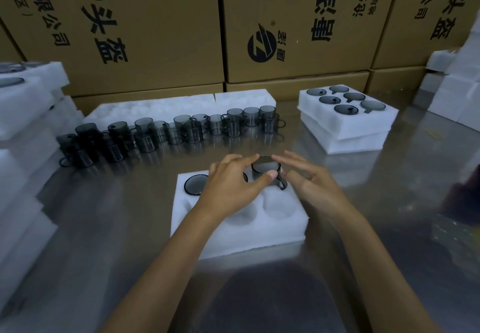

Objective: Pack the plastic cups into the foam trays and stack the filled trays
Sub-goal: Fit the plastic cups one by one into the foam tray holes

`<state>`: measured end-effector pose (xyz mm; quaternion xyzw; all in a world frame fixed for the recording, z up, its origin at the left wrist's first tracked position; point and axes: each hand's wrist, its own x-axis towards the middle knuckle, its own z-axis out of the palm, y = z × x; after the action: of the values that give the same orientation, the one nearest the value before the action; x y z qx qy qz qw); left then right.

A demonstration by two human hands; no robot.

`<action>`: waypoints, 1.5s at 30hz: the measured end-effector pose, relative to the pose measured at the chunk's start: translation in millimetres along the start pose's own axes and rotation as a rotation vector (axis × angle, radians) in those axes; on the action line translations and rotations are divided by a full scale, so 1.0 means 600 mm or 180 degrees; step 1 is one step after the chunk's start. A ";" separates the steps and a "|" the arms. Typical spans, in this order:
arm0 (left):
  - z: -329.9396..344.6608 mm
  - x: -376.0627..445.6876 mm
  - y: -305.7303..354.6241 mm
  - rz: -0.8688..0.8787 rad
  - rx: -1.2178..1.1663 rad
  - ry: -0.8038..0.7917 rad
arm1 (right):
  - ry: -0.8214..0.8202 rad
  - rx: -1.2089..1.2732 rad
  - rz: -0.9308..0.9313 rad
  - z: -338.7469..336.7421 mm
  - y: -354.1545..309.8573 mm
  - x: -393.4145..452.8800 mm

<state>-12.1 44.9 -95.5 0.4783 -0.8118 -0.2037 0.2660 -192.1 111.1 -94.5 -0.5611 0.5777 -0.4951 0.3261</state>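
A white foam tray (pixel 275 231) lies on the steel table in front of me. One smoky grey plastic cup (pixel 195 184) sits sunk in its far-left pocket. My left hand (pixel 233 179) pinches the rim of a second grey cup (pixel 266 168) over the far-right pocket, thumb on the near rim and fingers on the far rim. My right hand (pixel 309 179) lies beside that cup with straight fingers touching its rim, next to the handle. The two near pockets hold nothing. A row of several loose grey cups (pixel 181 131) stands further back.
Two filled foam trays (pixel 348 122) are stacked at the back right. An empty foam sheet (pixel 166 107) lies behind the loose cups. More foam trays pile up at the left edge (pixel 26 114) and far right (pixel 457 91). Cardboard boxes (pixel 285 26) wall off the back.
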 end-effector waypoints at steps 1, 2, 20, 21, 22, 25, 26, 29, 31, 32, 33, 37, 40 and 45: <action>0.001 0.001 -0.002 0.0014 0.0017 -0.0062 | 0.0011 0.0030 0.0067 0.002 0.002 0.000; 0.003 0.002 -0.003 0.0040 0.0074 -0.0103 | 0.0026 0.0092 0.0130 0.003 0.004 0.000; 0.000 0.004 0.008 -0.0132 0.0221 -0.0163 | 0.0120 0.0462 0.0569 0.011 0.020 0.000; 0.001 0.003 0.008 -0.0111 0.0258 -0.0173 | 0.0156 0.0404 0.0578 0.012 0.022 0.001; 0.002 0.003 0.009 -0.0084 0.0276 -0.0176 | 0.0194 0.0414 0.0590 0.014 0.025 0.002; 0.002 0.006 0.007 0.0006 0.0320 -0.0172 | 0.0265 0.0628 0.0662 0.021 0.041 0.005; 0.001 0.006 0.006 0.0021 0.0318 -0.0185 | 0.0351 0.0681 0.0685 0.021 0.047 0.009; -0.008 0.013 -0.002 0.0070 0.0247 -0.0275 | 0.1026 0.0731 0.0786 0.018 0.062 0.047; -0.021 0.020 -0.011 0.0084 -0.0036 -0.0474 | 0.1324 0.0606 0.0804 0.017 0.075 0.087; -0.029 0.021 -0.017 0.0049 -0.0320 -0.0596 | 0.1339 0.0437 0.0788 0.017 0.083 0.107; -0.036 0.022 -0.023 -0.0007 -0.0607 -0.0666 | 0.1307 0.0187 0.0748 0.019 0.094 0.128; -0.031 0.025 -0.042 -0.0090 -0.0563 -0.0400 | 0.1229 -0.0820 0.0518 0.020 0.128 0.204; -0.015 0.028 -0.040 0.0110 0.0116 -0.0153 | 0.1083 -0.1184 0.0501 0.022 0.139 0.261; -0.009 0.031 -0.032 0.0268 0.0475 -0.0072 | 0.1115 -0.1395 0.0280 0.025 0.150 0.333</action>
<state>-3.4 19.0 -98.2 0.4599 -0.8470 -0.1366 0.2288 -238.9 -96.9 -147.7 -0.4985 0.7423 -0.4332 0.1133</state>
